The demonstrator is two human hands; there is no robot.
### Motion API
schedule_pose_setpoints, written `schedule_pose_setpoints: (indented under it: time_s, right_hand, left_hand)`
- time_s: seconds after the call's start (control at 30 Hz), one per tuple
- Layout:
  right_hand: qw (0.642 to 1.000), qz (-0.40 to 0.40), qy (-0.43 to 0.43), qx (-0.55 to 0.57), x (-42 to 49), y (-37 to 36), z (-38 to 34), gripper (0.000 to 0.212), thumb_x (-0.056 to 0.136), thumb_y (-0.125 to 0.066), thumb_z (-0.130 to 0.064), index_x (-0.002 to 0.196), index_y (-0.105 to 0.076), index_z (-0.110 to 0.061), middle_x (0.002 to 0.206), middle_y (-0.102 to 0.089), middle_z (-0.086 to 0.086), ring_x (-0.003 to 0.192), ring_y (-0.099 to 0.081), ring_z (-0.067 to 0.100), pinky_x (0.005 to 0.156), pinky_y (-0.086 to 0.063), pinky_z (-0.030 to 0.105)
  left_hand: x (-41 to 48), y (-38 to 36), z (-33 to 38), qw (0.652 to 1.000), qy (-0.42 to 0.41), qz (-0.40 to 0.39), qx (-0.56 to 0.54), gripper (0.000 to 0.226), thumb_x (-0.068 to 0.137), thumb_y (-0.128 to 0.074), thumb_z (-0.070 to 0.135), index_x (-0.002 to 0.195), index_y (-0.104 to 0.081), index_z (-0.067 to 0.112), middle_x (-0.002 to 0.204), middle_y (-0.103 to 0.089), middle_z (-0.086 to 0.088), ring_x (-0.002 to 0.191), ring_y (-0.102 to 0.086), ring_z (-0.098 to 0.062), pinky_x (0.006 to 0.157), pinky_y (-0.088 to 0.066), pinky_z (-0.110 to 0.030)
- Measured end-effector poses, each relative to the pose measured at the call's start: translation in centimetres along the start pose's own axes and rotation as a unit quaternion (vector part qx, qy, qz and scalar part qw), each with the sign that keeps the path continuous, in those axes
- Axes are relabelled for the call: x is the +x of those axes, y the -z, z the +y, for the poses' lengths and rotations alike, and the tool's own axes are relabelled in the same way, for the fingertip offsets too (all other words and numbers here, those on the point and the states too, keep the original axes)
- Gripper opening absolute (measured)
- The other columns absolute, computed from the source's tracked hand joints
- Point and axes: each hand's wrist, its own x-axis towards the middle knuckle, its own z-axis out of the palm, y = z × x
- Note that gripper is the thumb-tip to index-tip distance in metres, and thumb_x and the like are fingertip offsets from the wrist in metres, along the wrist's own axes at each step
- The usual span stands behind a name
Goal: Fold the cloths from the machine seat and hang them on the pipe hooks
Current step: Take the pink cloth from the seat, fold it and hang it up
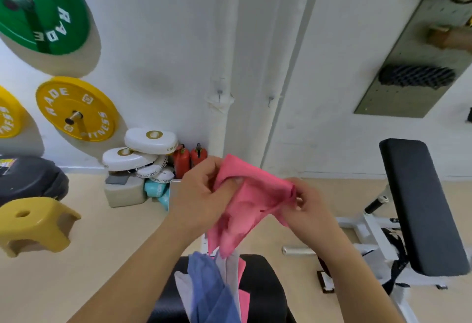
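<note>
I watch two hands hold a soft pink cloth (255, 195).
The left hand (196, 192) and right hand (310, 207) pinch its top edge, fingers curled; blue and grey cloths (209, 281) lie beneath on a black padded seat (265, 289).

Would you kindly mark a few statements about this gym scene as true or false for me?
1. The left hand and the right hand both grip the pink cloth. True.
2. A cloth already hangs on a pipe hook. False: the hooks in view are bare.
3. A blue cloth lies on the black machine seat. True.
4. The plastic stool on the floor is green. False: it is yellow.
</note>
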Motion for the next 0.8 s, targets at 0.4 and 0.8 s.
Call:
schedule_pose_setpoints:
  time_s: [0.4, 0.8]
  right_hand:
    - [0.995, 0.056, -0.054, 0.057, -2.3, -2.7, 3.6, 0.012, 0.098, -0.065, -0.01, 0.087, -0.065, -0.012, 0.067, -0.065, 0.002, 0.057, -0.059, -0.003, 0.056, -0.047, 0.012]
    - [0.926, 0.351, -0.139, 0.014, -2.2, 4.5, 9.3, 0.01, 0.106, -0.051, -0.023, 0.107, -0.055, -0.015, 0.094, -0.065, 0.002, 0.078, -0.06, 0.009, 0.067, -0.045, 0.023]
  left_hand:
    - [-3.9, -4.0, -6.8, 0.982, 0.085, -0.16, 0.059, 0.032, 0.071, -0.085, 0.039, 0.092, -0.062, 0.033, 0.087, -0.071, 0.003, 0.078, -0.069, -0.022, 0.069, -0.061, -0.039]
    - [-5.3, 3.9, -17.6, 0.871, 0.189, -0.231, 0.39, 0.02, 0.074, -0.073, 0.025, 0.064, -0.055, 0.021, 0.061, -0.056, 0.006, 0.067, -0.058, -0.016, 0.058, -0.038, -0.026]
